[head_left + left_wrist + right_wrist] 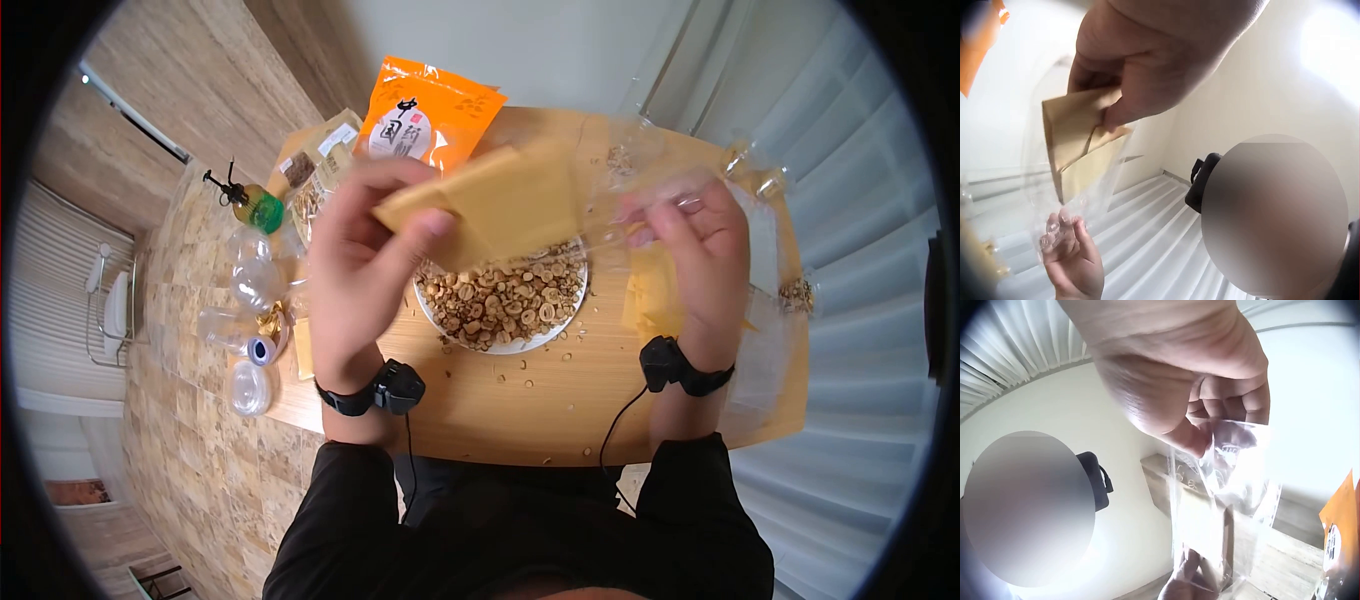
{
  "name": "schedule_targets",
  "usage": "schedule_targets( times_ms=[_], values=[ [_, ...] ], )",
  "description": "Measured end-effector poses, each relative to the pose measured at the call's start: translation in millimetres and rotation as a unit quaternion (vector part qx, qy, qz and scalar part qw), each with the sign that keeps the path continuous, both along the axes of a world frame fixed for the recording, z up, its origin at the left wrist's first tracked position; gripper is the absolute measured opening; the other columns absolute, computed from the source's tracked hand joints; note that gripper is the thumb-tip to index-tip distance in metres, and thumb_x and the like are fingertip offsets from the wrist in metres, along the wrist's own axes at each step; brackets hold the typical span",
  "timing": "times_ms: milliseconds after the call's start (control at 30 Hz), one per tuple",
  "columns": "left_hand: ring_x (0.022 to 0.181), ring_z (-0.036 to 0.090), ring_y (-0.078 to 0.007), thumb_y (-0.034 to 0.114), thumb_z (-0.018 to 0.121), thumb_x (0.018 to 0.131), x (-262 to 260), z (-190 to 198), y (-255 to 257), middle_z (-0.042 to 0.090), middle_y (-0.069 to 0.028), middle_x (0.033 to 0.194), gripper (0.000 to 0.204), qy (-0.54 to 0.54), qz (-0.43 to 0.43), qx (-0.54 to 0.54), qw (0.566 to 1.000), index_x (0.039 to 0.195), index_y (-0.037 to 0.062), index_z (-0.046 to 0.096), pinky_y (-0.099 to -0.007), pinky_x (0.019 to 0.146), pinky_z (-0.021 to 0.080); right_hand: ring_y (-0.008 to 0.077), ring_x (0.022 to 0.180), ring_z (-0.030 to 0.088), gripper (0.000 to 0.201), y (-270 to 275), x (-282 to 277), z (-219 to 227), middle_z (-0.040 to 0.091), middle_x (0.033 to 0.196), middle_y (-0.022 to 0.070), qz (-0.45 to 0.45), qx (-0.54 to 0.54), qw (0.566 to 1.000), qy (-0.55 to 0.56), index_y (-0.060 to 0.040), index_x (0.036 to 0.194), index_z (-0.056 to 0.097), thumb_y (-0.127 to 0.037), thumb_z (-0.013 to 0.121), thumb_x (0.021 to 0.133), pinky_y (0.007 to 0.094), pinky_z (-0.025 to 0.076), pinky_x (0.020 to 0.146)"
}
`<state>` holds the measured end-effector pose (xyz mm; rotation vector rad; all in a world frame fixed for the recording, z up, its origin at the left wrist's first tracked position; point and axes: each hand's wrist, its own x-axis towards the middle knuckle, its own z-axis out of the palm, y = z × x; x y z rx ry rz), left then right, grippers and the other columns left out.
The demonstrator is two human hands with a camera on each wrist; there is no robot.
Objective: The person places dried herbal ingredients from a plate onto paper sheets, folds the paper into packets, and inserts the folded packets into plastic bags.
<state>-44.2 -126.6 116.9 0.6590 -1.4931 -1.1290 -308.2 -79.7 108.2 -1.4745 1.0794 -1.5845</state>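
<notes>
My left hand [365,265] pinches a yellowish-brown paper packet [515,205] by one end, thumb on its near face; it is blurred in the head view. In the left wrist view the packet [1085,140] shows a folded flap, and clear film surrounds part of it. My right hand [695,235] pinches the end of a clear plastic bag [1235,462] between thumb and fingers. Through that bag the packet [1204,519] shows in the right wrist view. Below both hands, a white plate [520,348] bears a heap of dried round slices [500,305].
An orange pouch [440,110] stands behind the plate. Yellow paper packets [652,295] lie under my right hand. Clear plastic containers [250,388] and a green-based spray bottle [258,208] are at the left. Loose slices [528,382] lie on the wooden table [480,425].
</notes>
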Motion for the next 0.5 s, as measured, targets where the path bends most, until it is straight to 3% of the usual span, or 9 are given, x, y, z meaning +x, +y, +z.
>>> schedule_targets(
  times_ms=[67, 167, 200, 267, 300, 333, 400, 433, 500],
  values=[
    [0.099, 0.058, -0.0139, 0.001, 0.064, 0.086, 5.1, -0.6, -10.4, 0.06, -0.0072, 0.109, 0.029, 0.065, 0.103, -0.076, 0.99, 0.114, 0.0006, 0.054, -0.0286, 0.085, 0.049, 0.0171, 0.066, 0.064, 0.01, -2.2, -5.6, 2.7, 0.068, 0.091, 0.0183, -0.056, 0.016, 0.992, -0.108, -0.0012, 0.101, 0.051, -0.004, 0.052, 0.092, 0.0266, 0.052, 0.061],
    [0.106, 0.056, -0.0179, 0.004, 0.05, 0.094, 21.3, -1.0, -24.1, 0.057, -0.011, 0.117, 0.027, 0.22, 0.114, -0.062, 0.967, 0.121, 0.002, 0.05, -0.0327, 0.092, 0.046, 0.0202, 0.06, 0.064, 0.019, 0.9, -24.1, 3.3, 0.068, 0.088, 0.0199, -0.026, 0.01, 0.986, -0.163, -0.0005, 0.11, 0.047, -0.008, 0.049, 0.093, 0.0281, 0.052, 0.056],
    [0.106, 0.056, -0.0179, 0.004, 0.05, 0.094, 29.8, -5.3, -26.3, 0.057, -0.011, 0.117, 0.027, 0.221, 0.113, -0.063, 0.967, 0.121, 0.002, 0.05, -0.0327, 0.092, 0.046, 0.0202, 0.06, 0.064, 0.019, 1.9, -29.2, 3.7, 0.068, 0.088, 0.0199, -0.026, 0.009, 0.986, -0.163, -0.0005, 0.11, 0.047, -0.008, 0.049, 0.093, 0.0281, 0.052, 0.056],
    [0.11, 0.055, -0.0219, 0.012, 0.044, 0.097, 41.6, -10.7, -26.7, 0.055, -0.0118, 0.122, 0.027, 0.338, 0.027, 0.011, 0.941, 0.122, 0.0031, 0.049, -0.0346, 0.093, 0.045, 0.0214, 0.056, 0.063, 0.025, 3.1, -36.1, 4.7, 0.068, 0.084, 0.0196, 0.0, -0.01, 0.984, -0.177, 0.0011, 0.115, 0.046, -0.011, 0.048, 0.093, 0.0275, 0.05, 0.051],
    [0.095, 0.057, -0.0188, 0.019, 0.044, 0.096, 20.5, 6.9, -17.2, 0.056, -0.008, 0.109, 0.026, 0.322, 0.142, 0.054, 0.935, 0.116, 0.005, 0.052, -0.0308, 0.082, 0.047, 0.0214, 0.056, 0.063, 0.025, 3.2, -37.4, 5.0, 0.068, 0.084, 0.0196, 0.001, -0.012, 0.984, -0.177, 0.0011, 0.115, 0.046, -0.011, 0.048, 0.093, 0.0275, 0.05, 0.051],
    [0.095, 0.057, -0.0188, 0.019, 0.044, 0.096, 26.9, -0.8, -27.1, 0.056, -0.008, 0.109, 0.026, 0.322, 0.142, 0.053, 0.935, 0.116, 0.005, 0.052, -0.0308, 0.082, 0.047, 0.0207, 0.056, 0.063, 0.027, 3.2, -38.0, 5.3, 0.068, 0.084, 0.0192, 0.003, -0.006, 0.984, -0.175, 0.0018, 0.116, 0.046, -0.011, 0.049, 0.093, 0.027, 0.048, 0.049],
    [0.074, 0.048, -0.0132, 0.021, 0.047, 0.095, 40.0, -16.2, -52.2, 0.049, -0.0031, 0.087, 0.02, 0.34, -0.168, 0.0, 0.925, 0.105, 0.0057, 0.055, -0.0259, 0.064, 0.043, 0.0199, 0.055, 0.063, 0.029, 3.5, -37.8, 5.4, 0.068, 0.083, 0.0187, 0.006, -0.001, 0.985, -0.174, 0.0025, 0.118, 0.046, -0.011, 0.05, 0.092, 0.0265, 0.047, 0.046],
    [0.062, 0.033, -0.0094, 0.021, 0.049, 0.095, 36.0, -20.7, -52.5, 0.037, 0.0002, 0.075, 0.016, 0.317, -0.11, 0.029, 0.942, 0.096, 0.0059, 0.054, -0.0223, 0.054, 0.031, 0.019, 0.055, 0.063, 0.029, 3.4, -37.4, 5.6, 0.068, 0.082, 0.0182, 0.012, 0.009, 0.983, -0.181, 0.0022, 0.118, 0.046, -0.01, 0.05, 0.092, 0.0258, 0.046, 0.045],
    [0.052, 0.032, -0.0071, 0.021, 0.047, 0.096, 32.8, -20.5, -57.3, 0.035, 0.0035, 0.066, 0.016, 0.314, -0.178, 0.124, 0.924, 0.095, 0.0054, 0.053, -0.0208, 0.046, 0.028, 0.018, 0.054, 0.062, 0.029, 2.7, -36.6, 6.5, 0.068, 0.081, 0.0177, 0.017, 0.018, 0.982, -0.188, 0.0019, 0.118, 0.047, -0.01, 0.05, 0.092, 0.0251, 0.045, 0.044]
  ],
)
